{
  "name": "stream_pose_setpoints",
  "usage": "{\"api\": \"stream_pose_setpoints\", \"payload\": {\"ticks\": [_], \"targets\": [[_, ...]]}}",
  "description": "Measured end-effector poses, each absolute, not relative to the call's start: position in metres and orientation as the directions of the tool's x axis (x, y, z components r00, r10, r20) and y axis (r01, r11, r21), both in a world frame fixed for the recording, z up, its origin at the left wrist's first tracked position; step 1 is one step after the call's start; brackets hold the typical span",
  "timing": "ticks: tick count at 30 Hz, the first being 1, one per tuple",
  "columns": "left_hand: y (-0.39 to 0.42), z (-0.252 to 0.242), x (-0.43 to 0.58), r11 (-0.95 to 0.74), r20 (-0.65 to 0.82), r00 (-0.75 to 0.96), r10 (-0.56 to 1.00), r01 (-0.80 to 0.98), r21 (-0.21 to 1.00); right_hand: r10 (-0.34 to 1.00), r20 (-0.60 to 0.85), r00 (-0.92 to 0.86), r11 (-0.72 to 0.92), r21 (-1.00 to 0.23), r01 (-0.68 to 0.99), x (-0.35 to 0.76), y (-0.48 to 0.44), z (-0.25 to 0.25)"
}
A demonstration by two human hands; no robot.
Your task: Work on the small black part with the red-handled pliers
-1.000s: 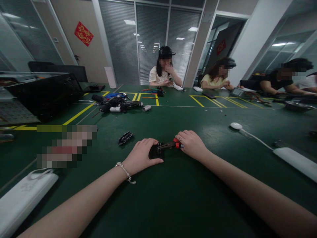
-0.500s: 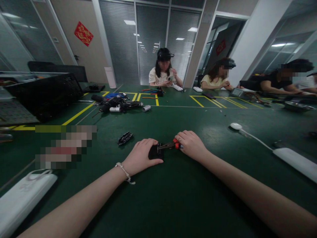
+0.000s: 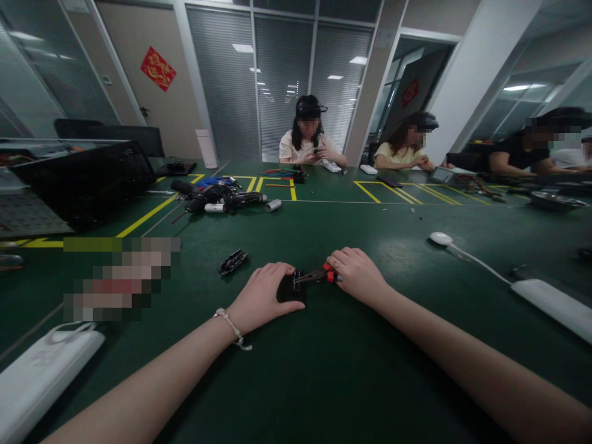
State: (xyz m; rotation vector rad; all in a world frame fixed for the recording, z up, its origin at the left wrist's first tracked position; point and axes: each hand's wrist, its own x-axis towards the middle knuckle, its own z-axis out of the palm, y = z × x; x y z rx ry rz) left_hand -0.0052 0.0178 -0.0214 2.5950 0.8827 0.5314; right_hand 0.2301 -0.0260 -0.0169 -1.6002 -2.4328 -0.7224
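My left hand (image 3: pixel 265 291) grips a small flat black piece (image 3: pixel 287 293) against the green table, thumb along its near edge and fingers along the far one. My right hand (image 3: pixel 358 271) is closed around the red handles of a pair of long-nose pliers (image 3: pixel 314 275). Their jaws point left and reach small metal parts on top of the black piece; whether they clamp one is too small to tell. Beyond my left hand lies a separate black part (image 3: pixel 234 263) with metallic bits, touched by neither hand.
A pile of tools and cables (image 3: pixel 217 195) lies farther back on the left, near a black computer case (image 3: pixel 87 185). White power strips (image 3: pixel 46 370) flank my arms, and a white round-ended cable (image 3: pixel 441 238) is at right. Several people (image 3: pixel 308 139) sit across the table.
The view has shifted slightly. My hands, the black piece and the pliers keep nearly the same positions. The person opposite has lowered a raised hand towards the other.
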Motion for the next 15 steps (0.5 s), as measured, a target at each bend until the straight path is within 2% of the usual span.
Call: {"api": "stream_pose_setpoints", "payload": {"ticks": [15], "targets": [[0.0179, -0.0223, -0.0047, -0.747, 0.244, 0.732, 0.636, 0.505, 0.433, 0.837, 0.362, -0.410, 0.306, 0.311, 0.900, 0.2294, -0.0264, -0.0179]]}}
